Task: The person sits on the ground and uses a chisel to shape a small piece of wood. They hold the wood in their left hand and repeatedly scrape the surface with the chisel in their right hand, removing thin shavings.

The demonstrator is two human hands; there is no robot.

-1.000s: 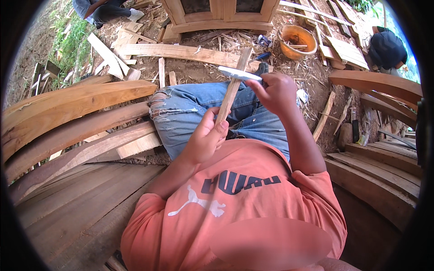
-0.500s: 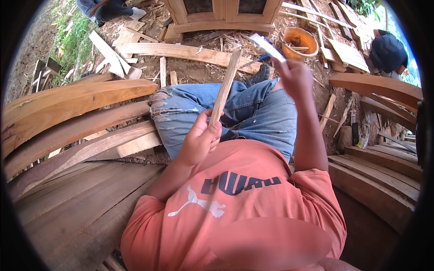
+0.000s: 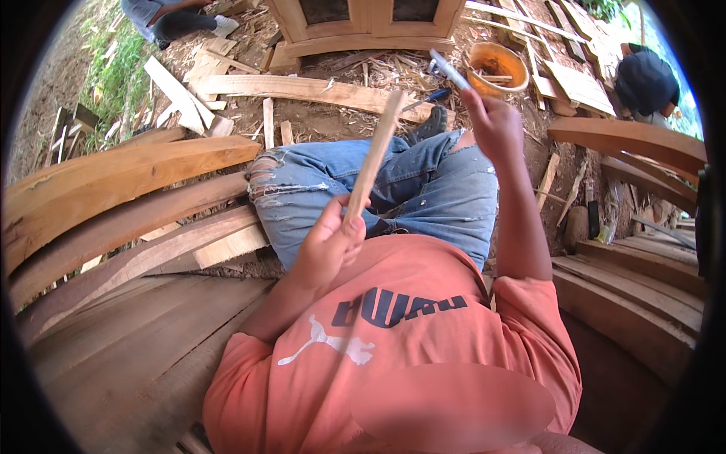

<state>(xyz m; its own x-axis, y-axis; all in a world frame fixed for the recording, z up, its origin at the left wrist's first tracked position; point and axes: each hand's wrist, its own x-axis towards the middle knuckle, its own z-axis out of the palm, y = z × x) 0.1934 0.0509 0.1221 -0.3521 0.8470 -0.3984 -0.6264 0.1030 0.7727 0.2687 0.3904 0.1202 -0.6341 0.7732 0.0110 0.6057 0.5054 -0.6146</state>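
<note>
The stick (image 3: 376, 151) goes up and away from the left hand (image 3: 331, 240), whose thumb and fingers pinch it near its low end. The right hand (image 3: 495, 125) is curled up tight around one end of a pale, flat tool (image 3: 450, 70), which looks like a blade, though it is too blurry to be sure. I cannot see most of that hand's fingers. The tool sticks out past the right fingers, up and to the left, and does not touch the stick. To do this well, I think the left fingers should squeeze firmly so the stick can't twist or wobble. They should stay low on it, well away from the tool. The right hand should push the tool away from the left fingers, with small, gentle strokes, and keep it off the legs in the blue jeans (image 3: 302, 181) below. Turning the stick a little between strokes would likely keep it even. The stick is long, thin and light brown, with sides that look flat. It looks mostly straight, and its far end, way past the left fingers, looks paler and blunt. I can't tell how smooth it is.
</note>
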